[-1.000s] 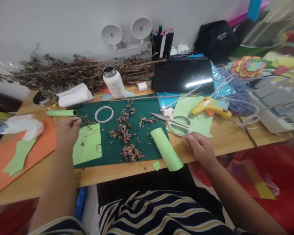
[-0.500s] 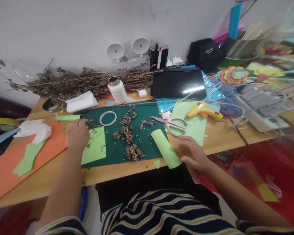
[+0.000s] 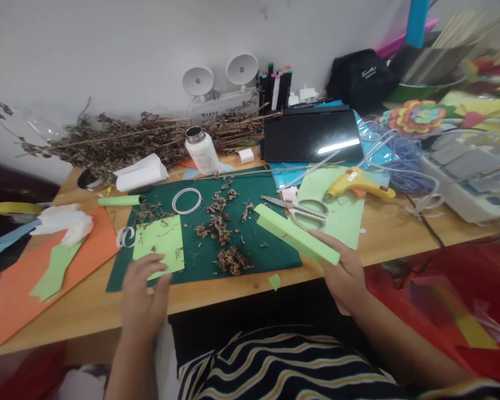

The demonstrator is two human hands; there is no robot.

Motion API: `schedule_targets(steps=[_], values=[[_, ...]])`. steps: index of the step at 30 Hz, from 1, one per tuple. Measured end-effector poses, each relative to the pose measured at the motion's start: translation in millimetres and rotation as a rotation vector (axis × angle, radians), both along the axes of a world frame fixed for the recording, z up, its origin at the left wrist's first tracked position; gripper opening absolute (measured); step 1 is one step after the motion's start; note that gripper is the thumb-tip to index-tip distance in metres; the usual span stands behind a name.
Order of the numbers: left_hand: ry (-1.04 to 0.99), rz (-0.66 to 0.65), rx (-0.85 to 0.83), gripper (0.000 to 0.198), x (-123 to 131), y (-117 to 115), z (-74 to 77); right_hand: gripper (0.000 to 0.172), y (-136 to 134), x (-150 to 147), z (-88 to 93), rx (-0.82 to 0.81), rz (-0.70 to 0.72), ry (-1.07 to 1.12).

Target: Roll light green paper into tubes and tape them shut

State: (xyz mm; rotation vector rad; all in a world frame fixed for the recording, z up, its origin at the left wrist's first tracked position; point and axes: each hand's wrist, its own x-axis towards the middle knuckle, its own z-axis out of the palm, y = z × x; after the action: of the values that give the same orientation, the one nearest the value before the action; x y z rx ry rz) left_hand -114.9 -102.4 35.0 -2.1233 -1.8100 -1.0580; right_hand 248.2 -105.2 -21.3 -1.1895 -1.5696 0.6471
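Right hand point(image 3: 345, 275) clamped on the near end of one light green paper roll point(image 3: 294, 233), held over the dark green mat's point(image 3: 208, 265) right side. Long axis diagonal: far end points back-left, near end right, toward the person. Left hand point(image 3: 144, 300) holds nothing, fingers apart, near one light green sheet point(image 3: 170, 244). Also: one second green roll point(image 3: 119, 200), one pair of scissors point(image 3: 298, 209), one yellow glue gun point(image 3: 360, 182), one bottle point(image 3: 203, 153).
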Motion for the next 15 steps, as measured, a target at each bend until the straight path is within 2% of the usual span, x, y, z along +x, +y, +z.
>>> schedule_targets(steps=[1, 3, 4, 6, 9, 11, 15], values=[[-0.077, -0.111, -0.037, 0.012, 15, -7, -0.3, 0.035, -2, -5, 2.3, -0.054, -0.046, 0.129], [-0.277, -0.313, -0.102, 0.032, 49, -19, -3.7, 0.030, -8, -18, 6.4, -0.121, -0.066, 0.301], [-0.413, -0.396, -0.108, 0.043, 67, -23, -6.6, 0.027, -12, -24, 8.2, -0.138, -0.037, 0.346], [-0.605, -0.474, -0.299, 0.049, 99, -28, -13.8, 0.024, -22, -38, 11.7, -0.194, 0.082, 0.406], [-0.955, -0.460, -0.406, 0.036, 132, -31, -22.3, 0.024, -34, -54, 17.5, -0.340, 0.126, 0.651], [-1.089, -0.341, -0.470, 0.034, 140, -31, -24.0, 0.024, -38, -61, 20.9, -0.498, 0.043, 0.786], [-0.963, -0.143, -0.477, 0.023, 138, -30, -22.2, 0.033, -35, -68, 21.7, -0.741, -0.056, 0.851]])
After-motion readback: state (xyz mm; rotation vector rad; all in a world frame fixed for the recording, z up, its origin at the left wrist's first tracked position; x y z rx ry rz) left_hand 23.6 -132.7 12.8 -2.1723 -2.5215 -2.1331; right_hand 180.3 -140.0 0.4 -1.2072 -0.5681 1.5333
